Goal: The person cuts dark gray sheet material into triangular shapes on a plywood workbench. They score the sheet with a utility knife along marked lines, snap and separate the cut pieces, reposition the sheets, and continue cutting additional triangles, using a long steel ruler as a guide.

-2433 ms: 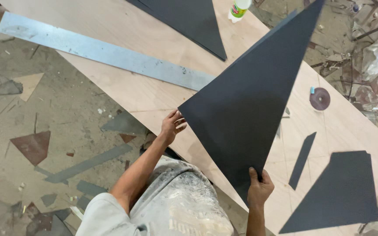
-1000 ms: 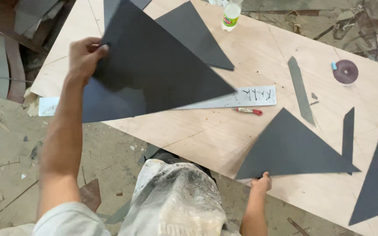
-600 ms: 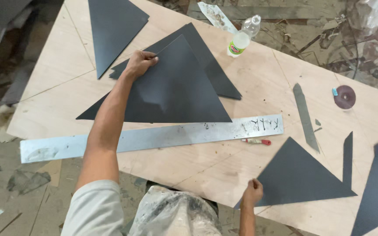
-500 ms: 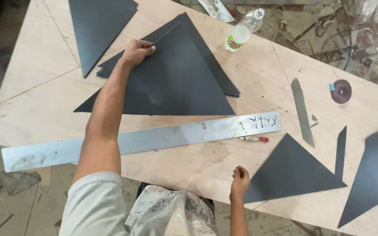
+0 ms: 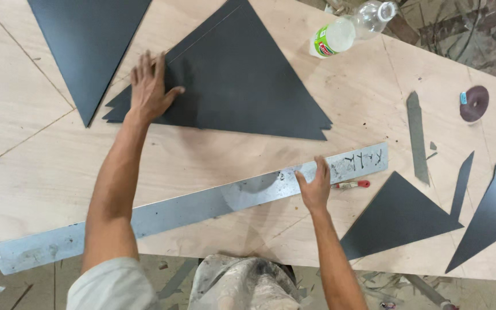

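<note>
Our left hand point(image 5: 149, 87) lies flat, fingers spread, on the stacked dark triangular sheets point(image 5: 242, 80) at upper centre; our right hand point(image 5: 316, 186), open, presses the long metal straightedge point(image 5: 190, 206), which runs lower left to centre right, below the stack.

A pale plywood worktop point(image 5: 41, 166) is seen, marked with thin pencil lines. A stack of dark triangular sheets point(image 5: 242, 86) is laid near its middle, and another dark triangle point(image 5: 87, 40) lies at the far left. A long metal straightedge point(image 5: 190, 209) is laid slantwise along the near edge, with a red-ended marker point(image 5: 351, 185) just beside it. A plastic bottle point(image 5: 345, 31), a dark disc point(image 5: 475, 103), narrow offcut strips point(image 5: 417, 138) and two more dark triangles point(image 5: 397, 215) are spread to the right.
</note>
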